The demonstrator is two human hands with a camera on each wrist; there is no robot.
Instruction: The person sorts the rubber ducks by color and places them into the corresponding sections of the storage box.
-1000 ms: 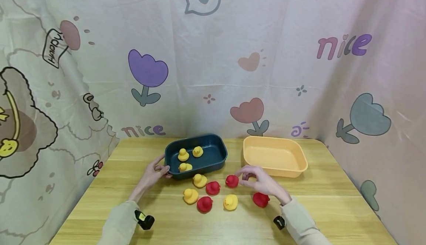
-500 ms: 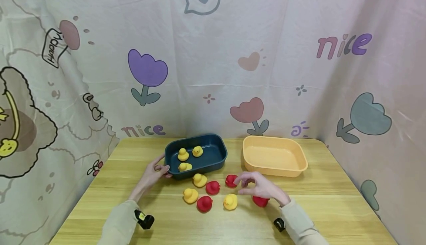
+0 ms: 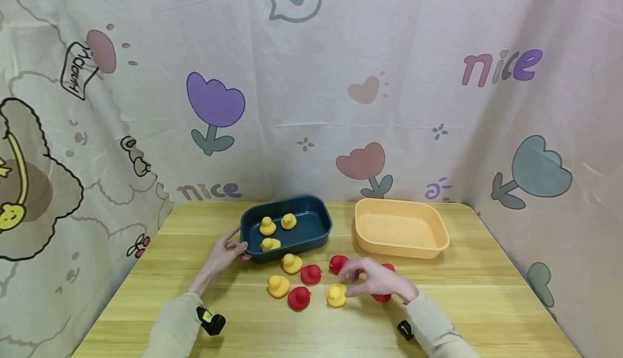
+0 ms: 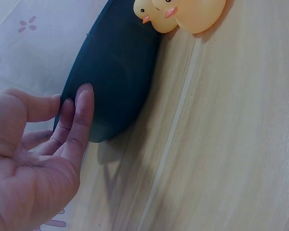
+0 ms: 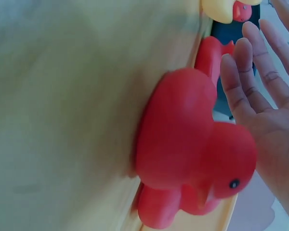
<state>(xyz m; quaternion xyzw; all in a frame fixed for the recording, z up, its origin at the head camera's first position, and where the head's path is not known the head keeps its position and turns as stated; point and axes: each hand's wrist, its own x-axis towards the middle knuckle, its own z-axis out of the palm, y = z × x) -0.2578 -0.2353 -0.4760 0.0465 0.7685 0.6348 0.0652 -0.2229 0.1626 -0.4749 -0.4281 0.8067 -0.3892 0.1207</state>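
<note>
My left hand rests at the front-left corner of the dark blue tray, its fingers lying straight against the tray's outer wall. Three yellow ducks sit inside that tray. My right hand hovers low over a red duck, which it partly hides. Its fingers are straight beside that red duck and hold nothing. The fingertips point toward a yellow duck and another red duck.
An empty orange tray stands to the right of the blue one. Loose on the wooden table are two more yellow ducks and two more red ducks. Printed cloth walls close in the back and sides.
My right hand has drawn back from the red duck near the trays toward me, and now lies lower over the right-hand red duck. The left hand has stayed on the blue tray.
</note>
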